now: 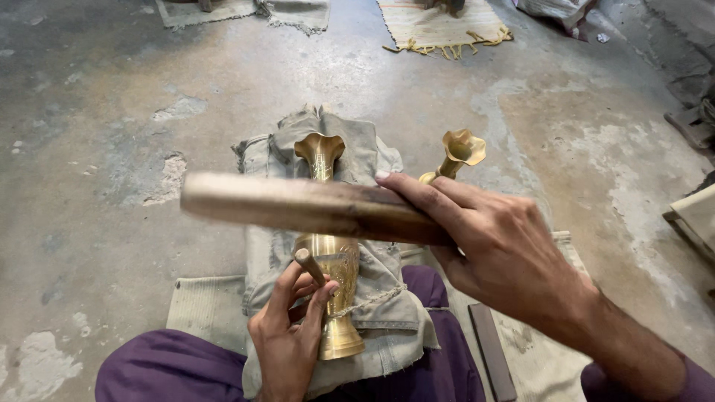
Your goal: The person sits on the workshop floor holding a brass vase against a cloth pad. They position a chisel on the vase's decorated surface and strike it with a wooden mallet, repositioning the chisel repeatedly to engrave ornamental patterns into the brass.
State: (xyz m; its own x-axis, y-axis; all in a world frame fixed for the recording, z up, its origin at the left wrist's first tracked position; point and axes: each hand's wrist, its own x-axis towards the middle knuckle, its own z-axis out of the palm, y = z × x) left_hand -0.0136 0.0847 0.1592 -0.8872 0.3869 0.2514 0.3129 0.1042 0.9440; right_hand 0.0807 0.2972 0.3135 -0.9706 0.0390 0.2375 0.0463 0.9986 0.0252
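A person seated on a concrete floor [112, 112] grips a wooden mallet [305, 207] in the right hand [506, 249], raised level above a brass vase [331, 253] lying on a grey cloth cushion [365, 156] in the lap. The left hand [290, 339] pinches a small punch [309, 266] against the vase's body; a 2nd brass vase [458, 152] stands just beyond.

Soft, even daylight leaves only faint shadows on the floor [112, 112], while the stick [298, 205] is motion-blurred at its left end and the edges bend with wide-angle distortion.
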